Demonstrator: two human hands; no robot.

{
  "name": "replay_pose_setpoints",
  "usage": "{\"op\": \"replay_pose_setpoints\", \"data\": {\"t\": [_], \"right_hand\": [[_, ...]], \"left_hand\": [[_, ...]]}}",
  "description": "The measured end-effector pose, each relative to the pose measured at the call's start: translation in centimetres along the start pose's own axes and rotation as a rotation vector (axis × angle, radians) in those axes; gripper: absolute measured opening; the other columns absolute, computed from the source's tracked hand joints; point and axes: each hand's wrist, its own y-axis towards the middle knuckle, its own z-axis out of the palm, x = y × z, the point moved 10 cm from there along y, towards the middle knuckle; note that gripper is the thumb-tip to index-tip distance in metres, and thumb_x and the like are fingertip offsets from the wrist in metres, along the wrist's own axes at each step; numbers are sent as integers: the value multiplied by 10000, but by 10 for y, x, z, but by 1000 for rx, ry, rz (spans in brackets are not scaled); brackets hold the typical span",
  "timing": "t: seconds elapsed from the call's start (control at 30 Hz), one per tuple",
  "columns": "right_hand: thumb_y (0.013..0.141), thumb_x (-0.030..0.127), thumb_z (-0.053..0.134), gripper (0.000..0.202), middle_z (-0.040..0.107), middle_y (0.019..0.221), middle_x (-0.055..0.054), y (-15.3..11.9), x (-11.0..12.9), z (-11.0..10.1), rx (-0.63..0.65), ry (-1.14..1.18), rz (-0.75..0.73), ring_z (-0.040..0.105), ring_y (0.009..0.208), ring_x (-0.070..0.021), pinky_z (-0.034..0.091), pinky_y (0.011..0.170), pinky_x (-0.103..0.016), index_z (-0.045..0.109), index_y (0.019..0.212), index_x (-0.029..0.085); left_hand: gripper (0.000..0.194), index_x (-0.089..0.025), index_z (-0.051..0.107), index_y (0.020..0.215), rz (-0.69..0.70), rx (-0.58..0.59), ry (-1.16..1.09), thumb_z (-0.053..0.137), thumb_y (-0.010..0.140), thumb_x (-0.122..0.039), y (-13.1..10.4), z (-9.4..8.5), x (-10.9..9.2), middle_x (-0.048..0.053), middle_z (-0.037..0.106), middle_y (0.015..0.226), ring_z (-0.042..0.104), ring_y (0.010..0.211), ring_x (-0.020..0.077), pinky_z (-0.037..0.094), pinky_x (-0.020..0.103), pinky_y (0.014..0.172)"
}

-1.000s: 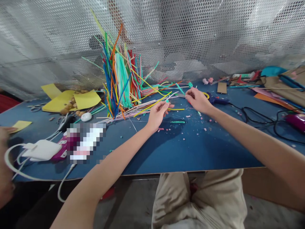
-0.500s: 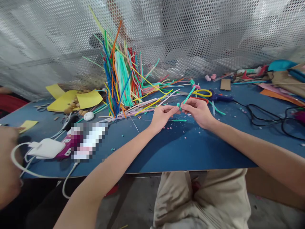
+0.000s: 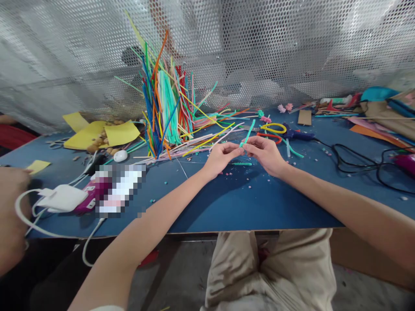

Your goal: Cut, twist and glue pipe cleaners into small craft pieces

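A teal pipe cleaner (image 3: 249,131) sticks up from between the fingertips of both hands, above the middle of the blue table. My left hand (image 3: 222,159) pinches its lower end, which looks bent; the fingers hide most of that part. My right hand (image 3: 265,154) is closed on the same pipe cleaner, its fingertips touching those of the left. Below the hands a short green piece (image 3: 242,164) lies on the tabletop. Scissors with yellow and red handles (image 3: 274,128) rest just behind my right hand.
Colourful pipe cleaners (image 3: 168,108) stand in a tall bundle behind my left hand. A blue glue gun (image 3: 300,134) with a black cable lies right. Left are a phone (image 3: 121,190), a white charger (image 3: 66,198) and another person's arm (image 3: 13,216). A mesh panel (image 3: 259,52) rises behind.
The teal pipe cleaner's free end has moved left and stands more upright. My right hand has shifted slightly left, against the left hand's fingertips. The view has shifted a little.
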Motion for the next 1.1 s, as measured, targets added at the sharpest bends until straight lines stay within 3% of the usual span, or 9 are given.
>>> {"op": "replay_pose_setpoints", "data": {"t": [0.23, 0.37, 0.57, 0.73, 0.9, 1.1], "right_hand": [[769, 493, 776, 285, 675, 738, -19, 0, 18, -3, 47, -257, -81, 525, 653, -137, 439, 631, -318, 768, 786, 209], [779, 480, 774, 271, 702, 792, -31, -1, 24, -2, 60, -281, -119, 550, 681, -145, 438, 653, -326, 767, 776, 209], [756, 471, 789, 292, 634, 695, -2, -3, 24, 2, 46, -278, -110, 463, 603, -116, 355, 580, -307, 712, 742, 190], [758, 517, 767, 335, 587, 649, 8, -2, 22, -1, 7, -289, -73, 437, 583, -115, 326, 553, -303, 697, 745, 190], [762, 481, 765, 293, 552, 630, 17, 1, 17, -11, -42, -241, -50, 425, 572, -111, 315, 541, -297, 712, 771, 194], [762, 495, 761, 309, 504, 594, 24, 1, 16, -4, 57, -265, -25, 378, 562, -103, 278, 531, -293, 699, 712, 197]], "left_hand": [[479, -169, 768, 961, -11, 61, 117, 694, 835, -625, -3, 4, -6, 86, 776, 933, 679, 782, 165, 501, 296, 755], [479, -172, 777, 922, 31, 65, 217, 687, 835, -635, -2, 1, -14, 78, 783, 906, 709, 819, 187, 511, 307, 802], [462, -175, 782, 905, 80, 90, 345, 655, 871, -618, -3, 3, -18, 70, 784, 895, 717, 806, 195, 515, 302, 768], [424, -192, 777, 935, 145, 32, 397, 691, 852, -598, -4, 2, -23, 57, 781, 871, 699, 760, 185, 500, 293, 717], [351, -245, 766, 989, 267, 12, 633, 731, 838, -560, -8, 4, -34, 30, 787, 933, 630, 676, 153, 447, 290, 700], [504, -286, 682, 1246, 423, -124, 742, 741, 830, -564, -16, -4, -50, 47, 756, 1093, 615, 743, 160, 447, 304, 777]]}}
